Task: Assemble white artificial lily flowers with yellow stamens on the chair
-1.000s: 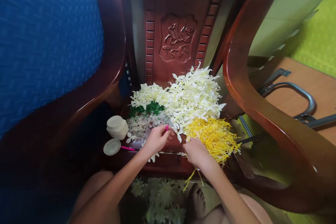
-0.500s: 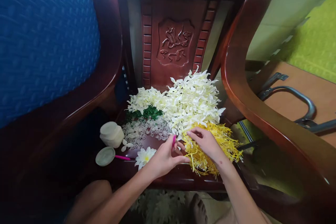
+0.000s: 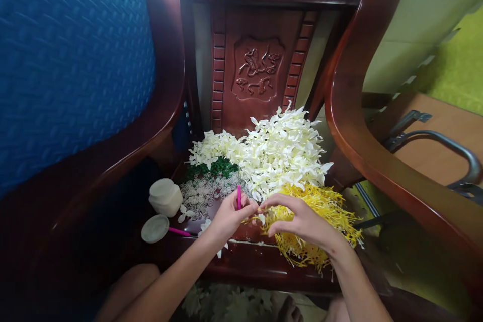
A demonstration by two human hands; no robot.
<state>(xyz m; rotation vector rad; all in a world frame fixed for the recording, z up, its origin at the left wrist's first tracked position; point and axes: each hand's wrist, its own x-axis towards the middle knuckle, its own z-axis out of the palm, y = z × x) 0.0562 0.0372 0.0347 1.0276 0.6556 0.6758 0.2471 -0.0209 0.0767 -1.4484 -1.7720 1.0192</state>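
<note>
My left hand [image 3: 234,213] is closed around a slim pink-handled tool [image 3: 239,197] standing upright, its tip too fine to identify. Thin yellow stamen strands [image 3: 248,220] show at the same hand's fingertips. My right hand [image 3: 298,219] meets those fingertips with its index finger, while its thumb hangs apart below. Beneath and beside the right hand spreads a heap of yellow stamens [image 3: 324,236]. White petal pieces [image 3: 283,151] are piled behind both hands. A white flower [image 3: 222,250] lies mostly hidden under my left forearm.
Clear small rings or beads [image 3: 206,191] and green pieces [image 3: 219,166] cover the left of the dark wooden chair seat. A white jar [image 3: 166,197], its lid [image 3: 155,229] and another pink stick [image 3: 178,232] sit at the left edge. Curved armrests [image 3: 350,110] flank the seat.
My left hand has raised the pink tool more upright. My right hand has moved down to the left fingertips, its thumb and index now apart. The view has shifted slightly.
</note>
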